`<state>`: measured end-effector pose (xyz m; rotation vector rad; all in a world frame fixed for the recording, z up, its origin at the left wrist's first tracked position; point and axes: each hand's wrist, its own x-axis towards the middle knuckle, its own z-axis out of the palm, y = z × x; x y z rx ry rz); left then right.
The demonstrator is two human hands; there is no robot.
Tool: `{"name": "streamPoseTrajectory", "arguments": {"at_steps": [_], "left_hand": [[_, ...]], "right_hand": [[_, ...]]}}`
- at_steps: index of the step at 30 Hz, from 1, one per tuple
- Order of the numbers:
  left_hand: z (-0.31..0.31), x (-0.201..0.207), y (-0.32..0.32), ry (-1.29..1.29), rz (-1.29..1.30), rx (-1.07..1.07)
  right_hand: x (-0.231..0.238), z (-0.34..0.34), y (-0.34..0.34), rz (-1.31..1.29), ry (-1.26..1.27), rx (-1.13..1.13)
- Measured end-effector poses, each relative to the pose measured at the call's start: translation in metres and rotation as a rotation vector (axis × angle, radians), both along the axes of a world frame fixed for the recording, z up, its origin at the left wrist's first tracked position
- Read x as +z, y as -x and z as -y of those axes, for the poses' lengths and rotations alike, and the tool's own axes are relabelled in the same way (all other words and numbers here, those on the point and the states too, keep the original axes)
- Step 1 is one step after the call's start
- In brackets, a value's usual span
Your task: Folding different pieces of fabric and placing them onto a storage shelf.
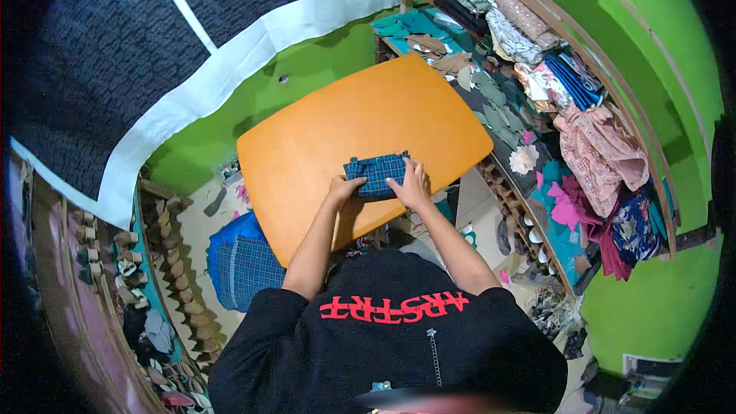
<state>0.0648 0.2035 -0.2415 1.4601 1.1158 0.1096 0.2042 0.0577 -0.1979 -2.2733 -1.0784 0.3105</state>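
Note:
A small folded piece of blue-green plaid cloth [376, 175] lies at the near side of the orange table [345, 115]. My left hand [343, 188] grips its left edge, with the thumb pressed on top and the other fingers mostly hidden. At the right edge, my right hand [412, 184] pinches the cloth, its thumb laid over the near right part. The cloth's far edge looks uneven, with small bits sticking up at the corners. Whether it is lifted off the tabletop or rests on it, I cannot tell.
A blue bag or bundle with plaid cloth [247, 261] sits on the floor left of the table. Along the right stands a long bench [498, 100] with scraps and heaped fabrics [602, 146]. Racks of shoe-shaped forms [176, 276] line the left side.

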Motion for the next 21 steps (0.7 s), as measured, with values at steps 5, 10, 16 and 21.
{"name": "streamPoseTrajectory", "arguments": {"at_steps": [5, 10, 16, 21], "left_hand": [[0.015, 0.043, -0.02, 0.181, 0.42, -0.059], [0.019, 0.11, -0.047, 0.31, 0.514, -0.493], [0.014, 0.134, -0.096, 0.417, 0.568, -0.54], [0.015, 0.144, -0.175, 0.377, 0.567, -0.526]], "right_hand": [[-0.002, 0.009, -0.014, -0.015, -0.146, 0.002], [0.022, 0.022, -0.047, 0.017, -0.289, 0.075], [0.073, 0.046, -0.088, -0.823, -0.171, 0.23], [0.077, 0.062, -0.137, -0.809, -0.443, 0.27]]}}
